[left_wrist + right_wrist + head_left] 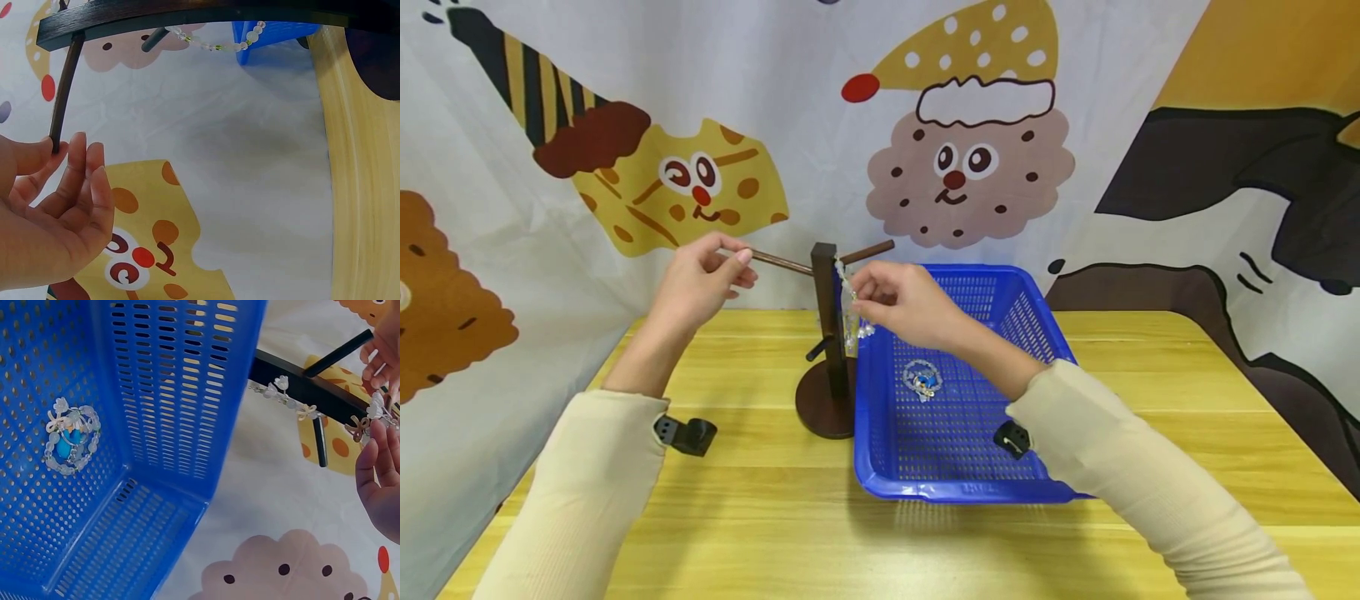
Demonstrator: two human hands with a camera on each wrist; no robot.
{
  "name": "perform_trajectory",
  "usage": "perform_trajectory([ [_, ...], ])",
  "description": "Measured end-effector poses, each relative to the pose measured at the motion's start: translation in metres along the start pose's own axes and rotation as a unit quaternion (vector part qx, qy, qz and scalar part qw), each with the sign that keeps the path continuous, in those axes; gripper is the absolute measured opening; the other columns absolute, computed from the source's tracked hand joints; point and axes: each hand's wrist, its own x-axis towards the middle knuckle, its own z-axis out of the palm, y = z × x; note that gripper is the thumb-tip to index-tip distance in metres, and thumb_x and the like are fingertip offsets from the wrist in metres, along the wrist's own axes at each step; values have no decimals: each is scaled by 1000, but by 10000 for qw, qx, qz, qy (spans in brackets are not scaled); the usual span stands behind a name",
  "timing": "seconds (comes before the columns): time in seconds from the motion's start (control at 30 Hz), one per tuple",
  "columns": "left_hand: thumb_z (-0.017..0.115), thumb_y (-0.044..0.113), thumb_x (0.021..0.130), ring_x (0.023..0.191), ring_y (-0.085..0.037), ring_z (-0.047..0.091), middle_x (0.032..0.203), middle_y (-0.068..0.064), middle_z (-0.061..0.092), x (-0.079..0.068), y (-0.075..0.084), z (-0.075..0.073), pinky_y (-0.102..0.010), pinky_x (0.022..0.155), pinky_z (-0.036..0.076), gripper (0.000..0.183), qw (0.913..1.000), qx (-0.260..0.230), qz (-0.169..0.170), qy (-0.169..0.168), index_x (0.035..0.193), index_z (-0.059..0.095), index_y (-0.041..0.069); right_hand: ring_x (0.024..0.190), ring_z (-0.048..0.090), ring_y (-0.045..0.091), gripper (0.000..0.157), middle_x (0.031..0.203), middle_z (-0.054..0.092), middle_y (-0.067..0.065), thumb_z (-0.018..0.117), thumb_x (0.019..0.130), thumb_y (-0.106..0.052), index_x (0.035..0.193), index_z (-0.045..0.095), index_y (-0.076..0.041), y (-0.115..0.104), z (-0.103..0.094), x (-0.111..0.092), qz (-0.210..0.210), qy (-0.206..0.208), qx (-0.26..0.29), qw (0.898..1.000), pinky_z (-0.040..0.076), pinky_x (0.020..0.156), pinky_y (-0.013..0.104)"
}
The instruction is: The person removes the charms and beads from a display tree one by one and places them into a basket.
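My left hand [700,279] pinches the outer end of the left upper peg [67,94] on a dark wooden stand [829,308]. To the right of the post, my right hand [906,304] holds a clear beaded bracelet between thumb and fingertips. Its white flower charm [375,406] and a beige bow [357,429] show at the fingers. Another length of beads [281,397] with a flower charm runs along the post; whether it belongs to the same bracelet I cannot tell. Inside the blue basket [966,492] lies a beaded bracelet [922,381] with a blue charm.
The basket's left wall stands close against the stand's round base [822,400]. A short lower peg [818,348] sticks out of the post toward the front. Behind the wooden table [745,492] hangs a cloth [820,125] printed with cartoon food.
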Motion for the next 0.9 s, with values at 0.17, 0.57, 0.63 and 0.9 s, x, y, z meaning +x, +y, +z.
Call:
perform_trajectory([
  [0.17,47,30,95,71,-2,59,90,-18,65,0,0,0,-24,67,49,33,10000,-19,43,12,111,56,2,65,58,15,11,76,62,7,61,83,2,95,61,2,-1,-6,-2,-210,79,81,9997,48,61,27],
  [0.57,45,33,95,73,-3,59,91,-16,65,0,-1,0,-28,70,49,37,9999,-19,-92,-34,115,55,3,64,58,17,11,75,61,8,63,82,4,92,61,2,-1,-21,-9,-432,273,89,9987,46,58,26],
  [0.63,45,33,95,73,-3,59,91,-16,65,0,0,0,-28,70,49,37,9999,-38,-107,-36,115,55,3,63,58,18,11,75,61,10,63,82,5,92,61,3,-1,-24,-10,-397,296,136,9987,46,58,26],
  [0.9,46,32,95,74,-7,61,89,-16,65,0,0,1,-29,71,50,35,9999,-103,-74,-11,113,55,3,62,58,21,10,73,61,10,61,82,6,92,61,3,0,-32,-15,-258,365,237,9987,44,54,25],
])
